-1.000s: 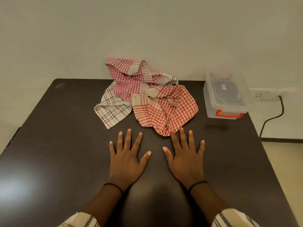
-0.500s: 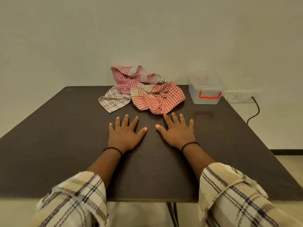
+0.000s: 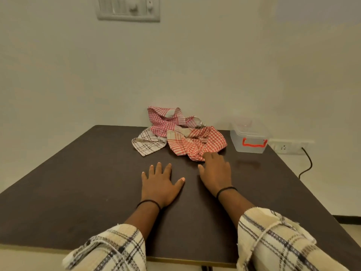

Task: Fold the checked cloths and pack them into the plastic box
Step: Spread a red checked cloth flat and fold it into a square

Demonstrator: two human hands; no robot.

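Three crumpled checked cloths lie in a heap at the far middle of the dark table (image 3: pixel 78 182): an orange-red one (image 3: pixel 197 143) in front, a pink-red one (image 3: pixel 166 120) behind it against the wall, and a white one with dark lines (image 3: pixel 147 143) on the left. A clear plastic box (image 3: pixel 249 138) with a red handle and its lid on stands to the right of the heap. My left hand (image 3: pixel 159 182) lies flat on the table, fingers spread. My right hand (image 3: pixel 215 171) is stretched forward, its fingertips at the near edge of the orange-red cloth, holding nothing.
The table's far edge meets a pale wall. A wall socket (image 3: pixel 283 147) with a black cable (image 3: pixel 306 163) sits low on the right beyond the box. A switch panel (image 3: pixel 128 8) is high on the wall. The table's near edge is just under my sleeves.
The camera has tilted up and pulled back. My right hand has slid forward to the orange-red cloth's near edge. My left hand stays flat on the table.
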